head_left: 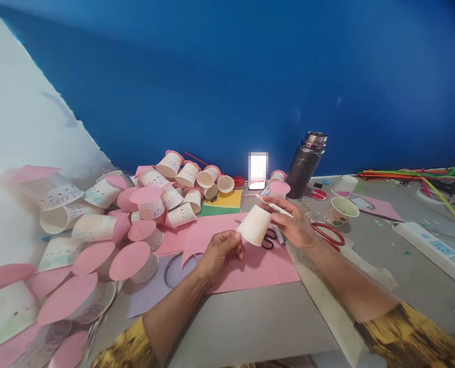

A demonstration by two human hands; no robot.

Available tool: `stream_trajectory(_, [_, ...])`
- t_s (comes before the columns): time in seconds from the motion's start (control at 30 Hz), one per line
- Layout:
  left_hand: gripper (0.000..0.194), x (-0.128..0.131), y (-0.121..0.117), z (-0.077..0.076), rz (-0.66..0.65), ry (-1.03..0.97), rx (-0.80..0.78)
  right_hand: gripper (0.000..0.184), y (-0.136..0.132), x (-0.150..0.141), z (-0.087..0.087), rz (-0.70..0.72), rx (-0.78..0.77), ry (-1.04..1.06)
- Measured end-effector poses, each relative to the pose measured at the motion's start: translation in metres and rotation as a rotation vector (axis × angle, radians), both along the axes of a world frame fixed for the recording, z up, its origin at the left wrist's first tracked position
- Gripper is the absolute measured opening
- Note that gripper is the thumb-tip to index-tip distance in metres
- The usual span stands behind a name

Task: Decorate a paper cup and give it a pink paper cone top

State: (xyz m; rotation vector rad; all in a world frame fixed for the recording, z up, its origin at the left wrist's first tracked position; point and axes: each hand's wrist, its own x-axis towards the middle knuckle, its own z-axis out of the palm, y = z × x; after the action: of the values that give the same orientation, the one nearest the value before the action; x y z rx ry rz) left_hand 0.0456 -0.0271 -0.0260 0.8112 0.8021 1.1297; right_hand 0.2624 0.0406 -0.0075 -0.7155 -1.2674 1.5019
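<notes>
A plain white paper cup (pixel 255 225) is held tilted, its wide rim down and toward the left. My left hand (pixel 223 250) pinches the cup's rim between thumb and fingers. In my right hand (pixel 294 225) is a white marker (pixel 276 207) with dark lettering, its tip pointing left above the cup's base. Fingers of that hand also touch or nearly touch the cup's side. Under the cup lies a pink paper sheet (pixel 258 271), with black-handled scissors (pixel 268 240) partly hidden behind the cup. A purple-capped marker (pixel 280 236) rests beside the scissors.
Many decorated paper cups with pink paper discs (pixel 129 260) crowd the left side. At the back stand a lit phone (pixel 257 171) and a dark open flask (pixel 306 166). Red-handled scissors (pixel 329 236), a patterned cup (pixel 341 211) and a white power strip (pixel 437 248) lie on the right.
</notes>
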Motion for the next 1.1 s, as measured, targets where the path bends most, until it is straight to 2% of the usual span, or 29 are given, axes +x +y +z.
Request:
stream_trajectory(0.1, [0.034, -0.001, 0.000, 0.002, 0.029, -0.111, -0.026, 0.048, 0.002, 0.001, 0.000, 0.038, -0.005, 0.025])
stream_trajectory(0.13, [0.037, -0.002, 0.000, 0.002, -0.007, -0.163, -0.056, 0.049, 0.001, 0.001, -0.001, 0.051, -0.003, 0.024])
stream_trajectory(0.27, [0.060, -0.002, -0.002, -0.001, -0.292, -0.289, -0.146, 0.053, -0.001, 0.000, -0.002, 0.098, -0.002, 0.017])
stream_trajectory(0.37, [0.058, 0.000, -0.004, -0.002, -0.374, -0.299, -0.116, 0.051, -0.002, -0.001, -0.002, 0.129, -0.008, 0.014])
stream_trajectory(0.47, [0.050, 0.001, -0.004, 0.000, -0.307, -0.294, -0.073, 0.052, -0.004, -0.003, 0.002, 0.068, 0.030, -0.018])
stream_trajectory(0.6, [0.047, 0.001, -0.001, 0.000, -0.101, -0.306, -0.073, 0.026, -0.014, -0.002, 0.011, -0.319, 0.253, -0.167])
stream_trajectory(0.7, [0.046, 0.001, 0.001, -0.001, -0.036, -0.346, -0.102, 0.025, -0.029, -0.001, 0.016, -0.460, 0.490, -0.284])
stream_trajectory(0.83, [0.043, 0.003, 0.001, -0.001, -0.030, -0.351, -0.078, 0.018, -0.045, -0.005, 0.016, -0.454, 0.765, -0.404])
stream_trajectory(1.1, [0.050, 0.010, -0.001, -0.003, -0.017, -0.282, -0.030, 0.020, -0.046, -0.011, 0.022, -0.452, 0.896, -0.511])
